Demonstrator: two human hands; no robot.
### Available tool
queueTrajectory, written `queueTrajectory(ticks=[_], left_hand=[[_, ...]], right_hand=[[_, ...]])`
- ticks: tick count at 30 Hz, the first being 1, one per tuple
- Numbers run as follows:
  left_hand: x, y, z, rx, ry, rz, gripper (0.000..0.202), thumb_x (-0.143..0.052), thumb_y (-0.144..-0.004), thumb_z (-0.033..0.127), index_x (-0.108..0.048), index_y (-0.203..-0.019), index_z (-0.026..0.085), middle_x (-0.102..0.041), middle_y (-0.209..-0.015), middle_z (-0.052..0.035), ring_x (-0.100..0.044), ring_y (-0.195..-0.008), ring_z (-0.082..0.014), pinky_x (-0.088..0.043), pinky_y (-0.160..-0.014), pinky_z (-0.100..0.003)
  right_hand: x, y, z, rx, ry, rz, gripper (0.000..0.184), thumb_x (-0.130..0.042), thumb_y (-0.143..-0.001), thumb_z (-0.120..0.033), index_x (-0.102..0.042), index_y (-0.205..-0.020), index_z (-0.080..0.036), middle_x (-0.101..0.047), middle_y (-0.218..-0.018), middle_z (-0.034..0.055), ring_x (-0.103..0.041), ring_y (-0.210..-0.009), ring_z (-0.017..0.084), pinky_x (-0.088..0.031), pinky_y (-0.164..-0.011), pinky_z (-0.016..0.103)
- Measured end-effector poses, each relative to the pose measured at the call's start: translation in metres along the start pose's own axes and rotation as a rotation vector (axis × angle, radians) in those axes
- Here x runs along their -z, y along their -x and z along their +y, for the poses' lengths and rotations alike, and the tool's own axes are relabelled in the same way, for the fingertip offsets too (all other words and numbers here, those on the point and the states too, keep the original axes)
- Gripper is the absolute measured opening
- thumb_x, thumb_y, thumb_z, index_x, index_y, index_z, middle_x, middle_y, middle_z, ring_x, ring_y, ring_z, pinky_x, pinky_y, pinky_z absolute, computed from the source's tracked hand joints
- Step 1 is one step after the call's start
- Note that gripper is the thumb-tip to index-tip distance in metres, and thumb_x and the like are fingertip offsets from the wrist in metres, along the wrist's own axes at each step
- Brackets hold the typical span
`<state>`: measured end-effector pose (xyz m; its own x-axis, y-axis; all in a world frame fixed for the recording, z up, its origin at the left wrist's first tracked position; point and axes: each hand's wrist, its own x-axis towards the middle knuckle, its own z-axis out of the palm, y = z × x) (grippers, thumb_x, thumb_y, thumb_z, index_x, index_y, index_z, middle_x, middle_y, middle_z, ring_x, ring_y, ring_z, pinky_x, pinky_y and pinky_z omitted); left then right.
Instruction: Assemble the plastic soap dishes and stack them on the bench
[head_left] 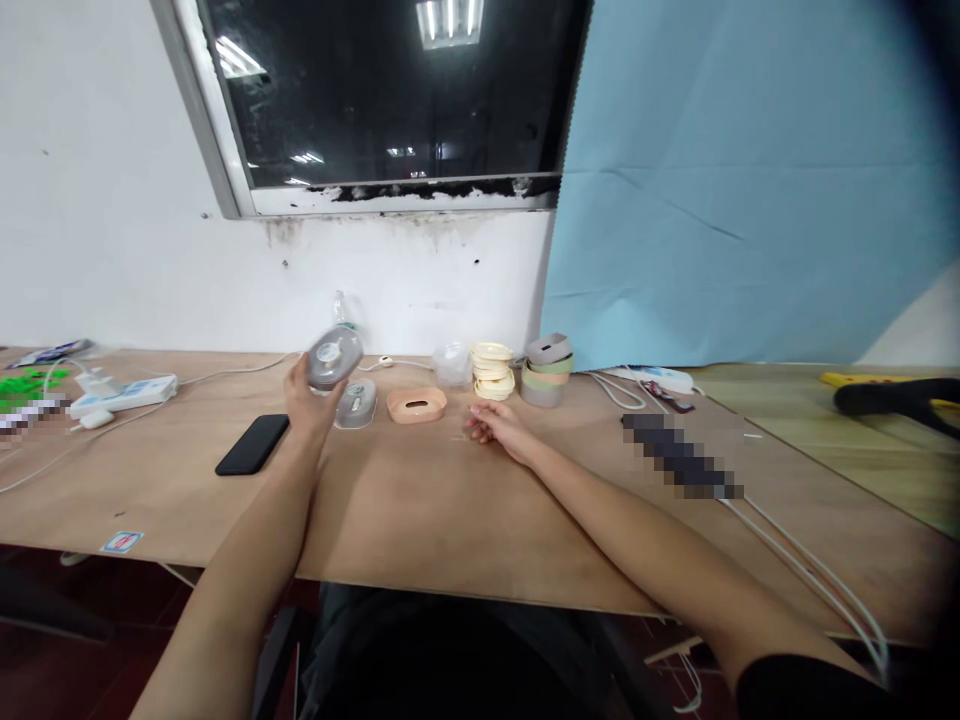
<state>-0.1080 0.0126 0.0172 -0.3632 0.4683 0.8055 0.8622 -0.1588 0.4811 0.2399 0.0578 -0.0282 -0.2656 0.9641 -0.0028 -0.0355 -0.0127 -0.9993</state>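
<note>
Raised over the table at left of centre, my left hand [307,400] grips a grey, see-through oval lid [334,358] with a pale middle. Just below it on the table lies a similar grey oval piece [355,404]. A peach oval tray [417,405] with a slot in its floor sits between my hands. My right hand [495,428] hovers low by the tabletop, fingers loosely bent and a little apart, with nothing visible in them. Behind it stand a stack of cream oval pieces [492,370] and a stack of grey, green and peach trays [546,375].
A clear plastic bag [451,364] and a clear bottle [341,310] stand near the wall. A black phone [253,445] lies left, past it a white power strip [124,396]. White cables [814,580] run along the right side near a blurred dark object [679,455].
</note>
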Motion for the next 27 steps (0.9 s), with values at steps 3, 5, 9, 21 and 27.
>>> queueTrajectory(ticks=[3,5,9,21,27], left_hand=[[0.007,-0.005,-0.020,0.234,-0.149,0.008,0.084,-0.070,-0.070,0.047,-0.033,-0.141,0.019,-0.045,-0.127,-0.0146,-0.046,-0.121,-0.0302,-0.039,-0.102,-0.041],[0.008,-0.005,-0.029,0.349,-0.220,-0.035,0.084,-0.069,-0.070,0.050,-0.034,-0.140,0.020,-0.046,-0.125,-0.0154,-0.047,-0.119,-0.0319,-0.040,-0.100,-0.044],[0.002,-0.001,-0.040,0.468,-0.255,-0.138,0.089,-0.068,-0.068,0.057,-0.032,-0.141,0.020,-0.045,-0.125,-0.0176,-0.048,-0.118,-0.0341,-0.041,-0.097,-0.046],[-0.001,0.004,-0.034,0.495,-0.256,-0.216,0.096,-0.070,-0.065,0.054,-0.023,-0.143,0.021,-0.039,-0.134,-0.0199,-0.050,-0.118,-0.0348,-0.042,-0.096,-0.046],[-0.001,0.004,-0.032,0.485,-0.224,-0.237,0.097,-0.070,-0.068,0.050,-0.018,-0.144,0.019,-0.039,-0.137,-0.0210,-0.043,-0.126,-0.0353,-0.040,-0.099,-0.049]], right_hand=[[-0.001,0.001,0.000,0.010,0.035,-0.015,0.018,-0.064,-0.082,-0.030,-0.058,-0.094,-0.018,-0.070,-0.074,0.0025,-0.060,-0.052,0.008,-0.044,-0.043,0.015],[-0.001,0.001,0.000,0.012,0.042,-0.028,0.018,-0.064,-0.082,-0.030,-0.059,-0.094,-0.017,-0.070,-0.075,0.0026,-0.059,-0.052,0.008,-0.044,-0.043,0.015],[-0.001,0.001,0.000,0.014,0.058,-0.026,0.017,-0.064,-0.082,-0.029,-0.059,-0.092,-0.017,-0.069,-0.074,0.0024,-0.058,-0.051,0.007,-0.044,-0.043,0.015],[0.001,-0.002,0.004,0.024,0.087,-0.038,0.017,-0.065,-0.081,-0.032,-0.060,-0.089,-0.018,-0.069,-0.075,0.0019,-0.058,-0.052,0.007,-0.043,-0.045,0.015],[0.001,-0.003,0.006,0.026,0.091,-0.040,0.017,-0.064,-0.081,-0.031,-0.060,-0.089,-0.017,-0.069,-0.075,0.0019,-0.058,-0.052,0.007,-0.043,-0.045,0.015]])
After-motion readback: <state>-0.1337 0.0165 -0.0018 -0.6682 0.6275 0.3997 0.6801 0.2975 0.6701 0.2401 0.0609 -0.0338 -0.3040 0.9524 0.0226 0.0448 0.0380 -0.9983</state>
